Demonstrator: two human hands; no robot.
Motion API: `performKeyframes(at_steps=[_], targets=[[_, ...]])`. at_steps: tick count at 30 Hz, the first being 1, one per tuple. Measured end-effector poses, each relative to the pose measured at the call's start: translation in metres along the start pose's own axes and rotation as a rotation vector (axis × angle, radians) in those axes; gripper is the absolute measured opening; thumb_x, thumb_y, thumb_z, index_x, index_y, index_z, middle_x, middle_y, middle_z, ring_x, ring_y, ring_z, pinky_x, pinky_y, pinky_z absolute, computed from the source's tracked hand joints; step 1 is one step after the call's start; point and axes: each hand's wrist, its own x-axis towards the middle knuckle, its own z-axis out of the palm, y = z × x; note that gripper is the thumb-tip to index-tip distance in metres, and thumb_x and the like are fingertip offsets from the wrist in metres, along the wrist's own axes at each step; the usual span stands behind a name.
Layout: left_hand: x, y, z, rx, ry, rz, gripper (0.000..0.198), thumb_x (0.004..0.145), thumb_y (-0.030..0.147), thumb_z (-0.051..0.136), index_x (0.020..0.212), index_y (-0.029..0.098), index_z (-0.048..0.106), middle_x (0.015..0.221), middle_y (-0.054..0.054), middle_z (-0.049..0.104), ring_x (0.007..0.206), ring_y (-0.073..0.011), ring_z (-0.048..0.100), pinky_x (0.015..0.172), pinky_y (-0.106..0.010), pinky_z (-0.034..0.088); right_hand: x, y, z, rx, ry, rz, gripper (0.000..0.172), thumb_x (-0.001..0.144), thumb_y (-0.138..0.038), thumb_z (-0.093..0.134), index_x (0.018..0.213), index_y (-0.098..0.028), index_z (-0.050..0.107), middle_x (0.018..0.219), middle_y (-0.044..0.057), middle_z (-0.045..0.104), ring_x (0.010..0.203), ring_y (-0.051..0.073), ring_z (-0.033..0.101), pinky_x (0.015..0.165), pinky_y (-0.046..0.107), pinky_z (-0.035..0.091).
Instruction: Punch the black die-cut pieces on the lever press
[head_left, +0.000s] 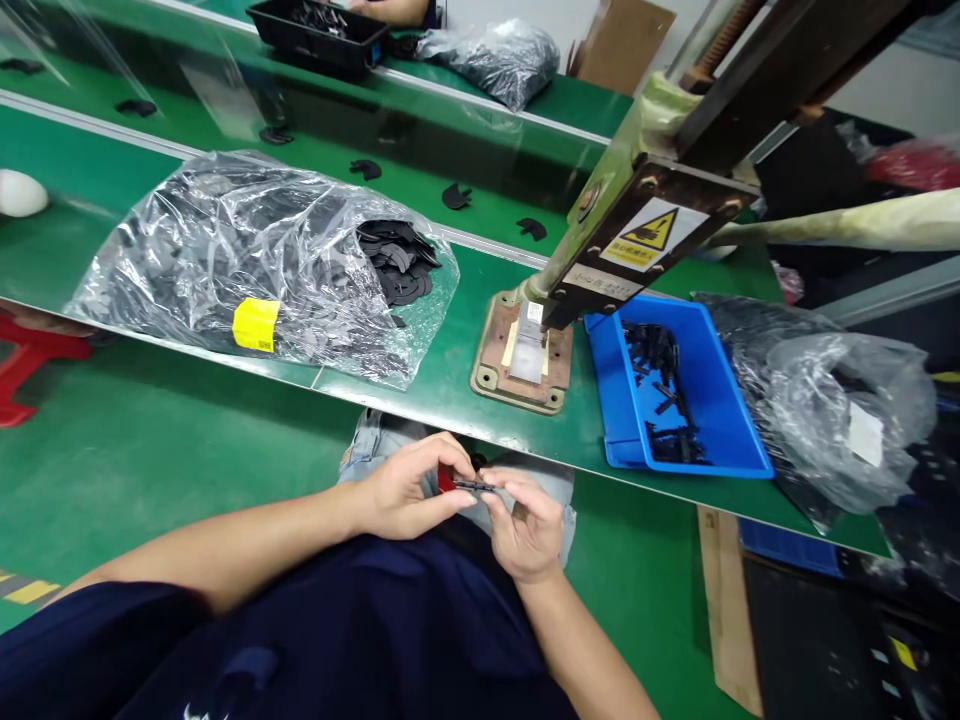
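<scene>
Over my lap, just off the bench edge, my left hand (424, 487) and my right hand (524, 517) pinch a small, thin black plastic part (475, 486) between them, one at each end. It is seen nearly edge-on, so its full shape is hidden. Ahead of my hands stands a hand press (637, 230) with a metal fixture (528, 358) on its base plate (490, 375). To the left lies a clear plastic bag (225, 250) of flat, curved black parts (401, 262), its mouth open. A blue bin (694, 385) right of the press holds small black parts (664, 385).
Several curved black pieces (456, 196) lie spaced along the green strip behind the bench (442, 350). Farther back are a black tray (322, 40), another filled bag (495, 60) and a co-worker's arm (394, 10). A plastic bag (840, 410) lies right of the bin. The press lever (847, 220) extends rightward.
</scene>
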Motion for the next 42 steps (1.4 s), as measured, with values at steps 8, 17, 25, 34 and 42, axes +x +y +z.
performKeyframes(at_steps=[8, 17, 25, 34, 42], targets=[[-0.003, -0.002, 0.0, 0.007, 0.035, -0.029, 0.032, 0.092, 0.019, 0.076, 0.12, 0.021, 0.059, 0.1, -0.006, 0.071, 0.09, -0.0172, 0.07, 0.082, -0.031, 0.059, -0.002, 0.004, 0.001, -0.002, -0.008, 0.001, 0.063, 0.084, 0.001, 0.069, 0.136, -0.032, 0.054, 0.111, 0.004, 0.079, 0.099, 0.021, 0.079, 0.082, 0.043, 0.071], [0.025, -0.002, -0.026, 0.353, -0.067, 0.155, 0.014, 0.097, 0.017, 0.069, 0.11, 0.023, 0.07, 0.098, -0.005, 0.077, 0.088, -0.0176, 0.072, 0.085, -0.033, 0.056, 0.025, -0.005, -0.023, -0.165, -0.084, -0.015, 0.056, 0.085, -0.007, 0.072, 0.135, -0.027, 0.058, 0.112, 0.006, 0.079, 0.105, 0.023, 0.078, 0.09, 0.044, 0.069], [0.141, -0.059, -0.047, 0.678, 0.052, 0.093, 0.017, 0.102, 0.026, 0.061, 0.108, 0.021, 0.076, 0.108, -0.006, 0.079, 0.103, -0.0213, 0.073, 0.095, -0.035, 0.056, 0.211, -0.067, -0.129, -0.14, 0.558, -0.419, 0.051, 0.085, -0.051, 0.078, 0.122, -0.019, 0.063, 0.114, 0.006, 0.067, 0.102, 0.02, 0.073, 0.094, 0.045, 0.061], [0.195, -0.091, -0.029, 0.973, -0.215, 0.116, 0.029, 0.099, 0.02, 0.054, 0.111, 0.021, 0.08, 0.105, -0.01, 0.075, 0.1, -0.0261, 0.07, 0.091, -0.038, 0.055, 0.279, -0.112, -0.132, -0.06, 0.278, -0.456, 0.023, 0.091, -0.033, 0.075, 0.082, -0.019, 0.059, 0.069, -0.004, 0.062, 0.062, 0.011, 0.064, 0.071, 0.035, 0.06], [0.207, -0.086, -0.031, 0.907, -0.325, 0.127, 0.031, 0.096, 0.017, 0.054, 0.11, 0.02, 0.081, 0.111, -0.011, 0.076, 0.108, -0.0268, 0.069, 0.099, -0.04, 0.053, 0.219, -0.08, -0.123, -0.183, 0.249, -0.454, 0.023, 0.088, -0.03, 0.073, 0.07, -0.021, 0.061, 0.073, 0.002, 0.066, 0.093, 0.026, 0.076, 0.103, 0.06, 0.059]])
